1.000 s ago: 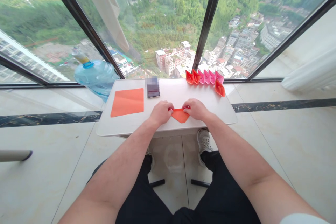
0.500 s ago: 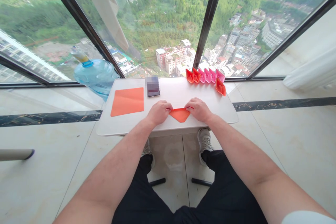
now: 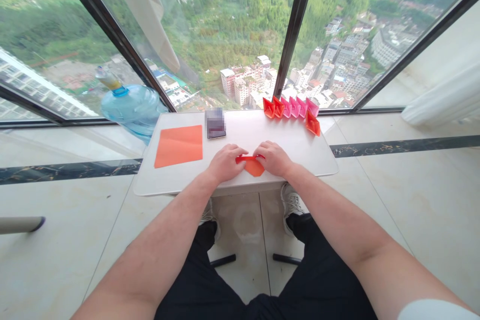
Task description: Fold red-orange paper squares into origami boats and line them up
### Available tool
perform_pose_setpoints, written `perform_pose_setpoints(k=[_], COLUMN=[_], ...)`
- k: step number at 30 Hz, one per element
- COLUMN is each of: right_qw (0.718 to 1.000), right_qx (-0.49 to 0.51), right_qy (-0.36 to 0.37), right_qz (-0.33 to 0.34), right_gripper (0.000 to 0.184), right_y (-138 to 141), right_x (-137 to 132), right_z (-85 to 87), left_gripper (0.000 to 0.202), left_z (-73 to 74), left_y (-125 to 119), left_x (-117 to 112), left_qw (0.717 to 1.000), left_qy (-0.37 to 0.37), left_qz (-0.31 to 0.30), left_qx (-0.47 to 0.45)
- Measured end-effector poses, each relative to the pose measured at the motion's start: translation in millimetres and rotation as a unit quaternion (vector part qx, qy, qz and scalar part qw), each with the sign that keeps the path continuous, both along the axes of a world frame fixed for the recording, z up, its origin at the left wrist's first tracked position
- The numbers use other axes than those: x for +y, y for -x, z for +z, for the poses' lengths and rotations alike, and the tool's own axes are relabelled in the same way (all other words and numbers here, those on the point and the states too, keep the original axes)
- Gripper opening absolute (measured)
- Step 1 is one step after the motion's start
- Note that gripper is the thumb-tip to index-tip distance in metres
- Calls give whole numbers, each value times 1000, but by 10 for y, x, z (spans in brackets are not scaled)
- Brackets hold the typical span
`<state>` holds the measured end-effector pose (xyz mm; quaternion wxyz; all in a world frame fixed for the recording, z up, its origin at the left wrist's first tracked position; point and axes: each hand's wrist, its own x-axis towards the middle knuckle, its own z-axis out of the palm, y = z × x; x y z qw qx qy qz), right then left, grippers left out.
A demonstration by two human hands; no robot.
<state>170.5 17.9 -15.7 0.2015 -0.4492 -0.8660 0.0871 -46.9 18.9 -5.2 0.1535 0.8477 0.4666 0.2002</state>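
Observation:
A folded piece of orange-red paper point(image 3: 255, 167) lies at the near edge of the white table, its point toward me. My left hand point(image 3: 229, 162) is closed on its left end, thumb and fingers pinching the red upper edge. At the other end my right hand point(image 3: 274, 158) grips the paper in the same way. Parts of the paper are hidden under the fingers. To the left rests a flat orange sheet point(image 3: 179, 146). Several folded paper boats point(image 3: 291, 108) in red and pink stand in a row at the far right, with one red boat point(image 3: 312, 124) in front of them.
A phone-like dark device point(image 3: 215, 125), partly pixelated, lies near the table's far edge. The small white table point(image 3: 300, 152) stands against tall windows. A blue water bottle point(image 3: 131, 109) is on the floor beyond its left corner. My shoes point(image 3: 291, 202) are below the near edge.
My hands have come closer together along the paper, the right one moving left. Less of the orange face shows between them. The whole view has shifted slightly.

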Motion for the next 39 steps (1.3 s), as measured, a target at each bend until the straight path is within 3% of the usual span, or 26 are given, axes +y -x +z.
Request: perform_pose_setpoints(k=[8,26,39], right_qw=[997,993,994], right_qx=[-36,-70,-80], right_qy=[-56,-81,-58], right_qz=[29,39,44], right_gripper=[21,26,26], right_y=[-90,-215,-204], right_x=[-55,-195,-201], right_z=[-34,10,36], left_gripper=[24,30,32], left_z=[-19,3,-13], left_y=[-5,-28,-33], left_x=[-40,-112,-109], left_qw=[995,991,991], left_qy=[-71,-82,-76], left_qz=[-64,-69,-66], left_qx=[36,77,88])
